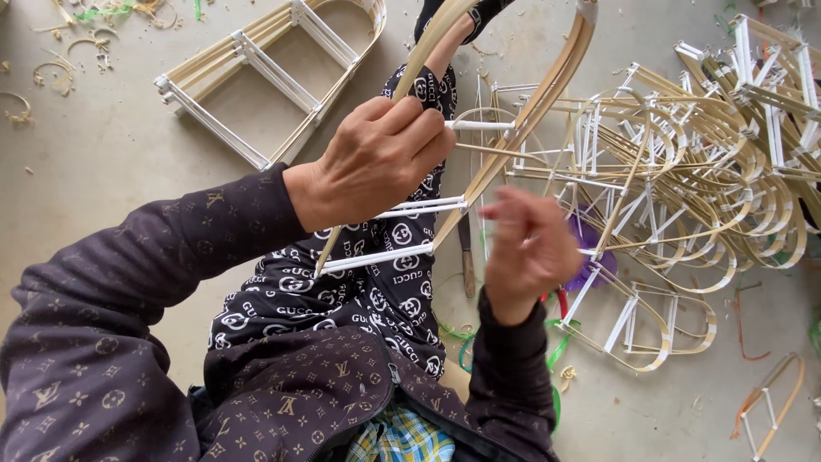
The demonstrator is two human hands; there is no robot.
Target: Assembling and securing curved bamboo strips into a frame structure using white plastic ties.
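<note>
curved pale bamboo-strip frame w/ white crossbars (479,162) sits over the person's lap, arching up toward top of view, its lower end down by the thigh. left hand (376,158) is clenched round the frame's left strip, fingertips pressing on a white crossbar near the top. right hand (526,248) is blurred, just beside the frame's right strip, fingers curled; can't tell if it's gripping anything. under the frame: black trousers w/ white pattern (359,299), dark patterned sleeves on both arms. knife-like tool w/ wooden handle (467,257) lies on the floor btwn leg and right hand. to the right, big heap of similar finished bamboo frames (693,162). one more flat bamboo frame (274,77) lies upper left on the grey concrete floor (111,145), w/ shavings near it.
</note>
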